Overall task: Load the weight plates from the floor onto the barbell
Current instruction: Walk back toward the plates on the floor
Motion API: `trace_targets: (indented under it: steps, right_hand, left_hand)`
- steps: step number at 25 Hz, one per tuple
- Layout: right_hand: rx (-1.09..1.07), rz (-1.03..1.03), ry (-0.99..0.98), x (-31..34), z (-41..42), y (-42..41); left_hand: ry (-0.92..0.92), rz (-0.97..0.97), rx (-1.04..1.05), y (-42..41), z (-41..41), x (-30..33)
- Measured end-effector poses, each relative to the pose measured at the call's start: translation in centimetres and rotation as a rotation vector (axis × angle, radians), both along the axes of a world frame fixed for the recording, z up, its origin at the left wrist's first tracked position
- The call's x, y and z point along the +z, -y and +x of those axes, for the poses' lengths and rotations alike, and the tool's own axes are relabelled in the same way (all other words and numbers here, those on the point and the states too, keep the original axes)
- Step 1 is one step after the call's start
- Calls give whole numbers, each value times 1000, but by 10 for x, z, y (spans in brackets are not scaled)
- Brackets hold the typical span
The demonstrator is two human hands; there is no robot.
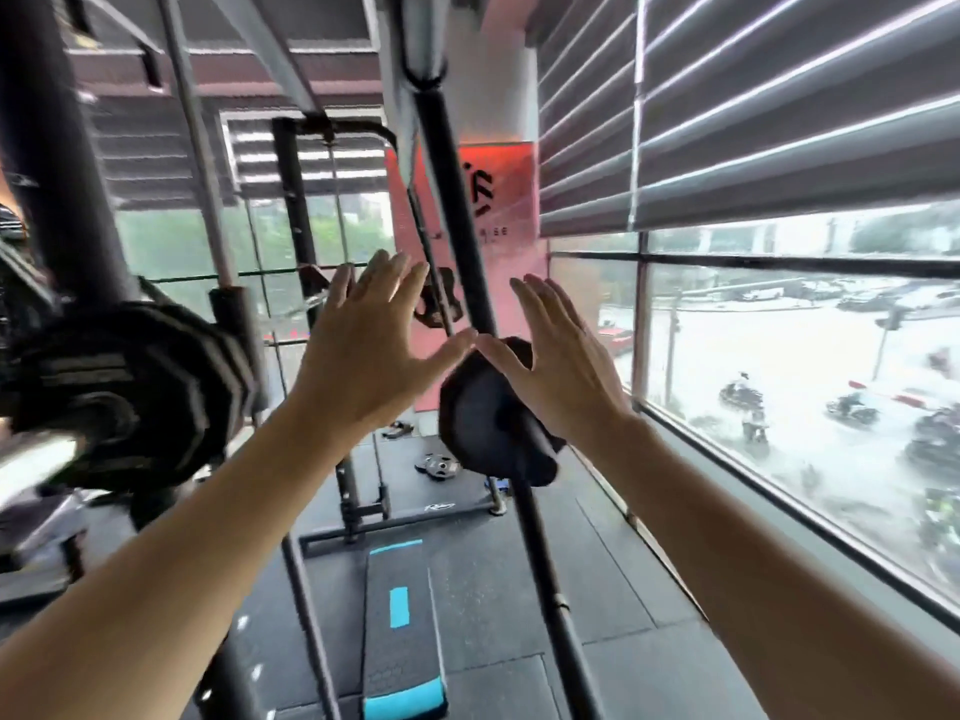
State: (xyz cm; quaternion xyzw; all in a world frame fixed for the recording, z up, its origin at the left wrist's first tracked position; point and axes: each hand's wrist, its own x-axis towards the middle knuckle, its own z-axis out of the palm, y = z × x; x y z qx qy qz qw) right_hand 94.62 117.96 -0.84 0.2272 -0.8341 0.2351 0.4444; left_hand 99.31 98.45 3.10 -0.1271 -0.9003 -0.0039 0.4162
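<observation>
Both bare forearms reach forward, the left hand [363, 345] and right hand [563, 356] raised with fingers straight and spread wide, thumb tips touching, holding nothing. Left of them, blurred weight plates [130, 392] sit stacked on the barbell [36, 454]; their count cannot be told. One black disc [483, 433] hangs on a slanted bar behind the right hand. Two small plates [436, 466] lie on the floor beyond one bench [402, 631].

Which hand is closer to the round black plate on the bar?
The right hand. Its thumb overlaps the black plate on the bar; the left hand is beside it. Both are open.
</observation>
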Motion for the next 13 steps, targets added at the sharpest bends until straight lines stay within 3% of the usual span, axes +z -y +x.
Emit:
trace_targets:
  steps: [6,13]
  right_hand:
    - [-209,31,107,-29,-10,-164]
    - [-340,27,187,-53,-13,-284]
  left_hand:
    - [55,-43,-55,-150,-32,-28]
    - [111,-6,-195,-267,-73,-58]
